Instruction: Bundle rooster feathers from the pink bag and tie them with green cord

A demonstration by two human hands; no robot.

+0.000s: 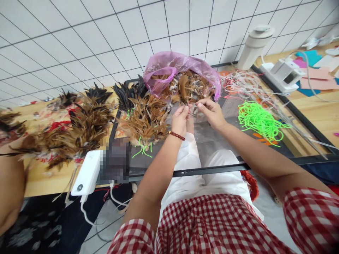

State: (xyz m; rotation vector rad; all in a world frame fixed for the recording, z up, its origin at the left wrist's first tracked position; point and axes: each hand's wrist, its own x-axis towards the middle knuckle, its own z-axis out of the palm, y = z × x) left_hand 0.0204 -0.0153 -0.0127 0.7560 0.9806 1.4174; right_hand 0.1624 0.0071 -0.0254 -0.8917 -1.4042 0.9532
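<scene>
My left hand (180, 118) and my right hand (212, 112) meet in front of a pink plastic bag (182, 63) full of brown feathers (189, 88). Both hands have their fingers pinched together on small feathers at the bag's mouth. A red bead bracelet (177, 135) circles my left wrist. Left of my left hand lies a bundle of brown feathers (145, 121) with green string ends showing under it.
More feather bundles (79, 127) cover the table's left side. A heap of neon green cord (258, 120) and pale strips (243, 84) lie right. A white power bank (87, 173) sits at the table's near edge; a white device (284, 72) and a white jug (254, 46) stand back right. Another person's arm (10, 183) shows far left.
</scene>
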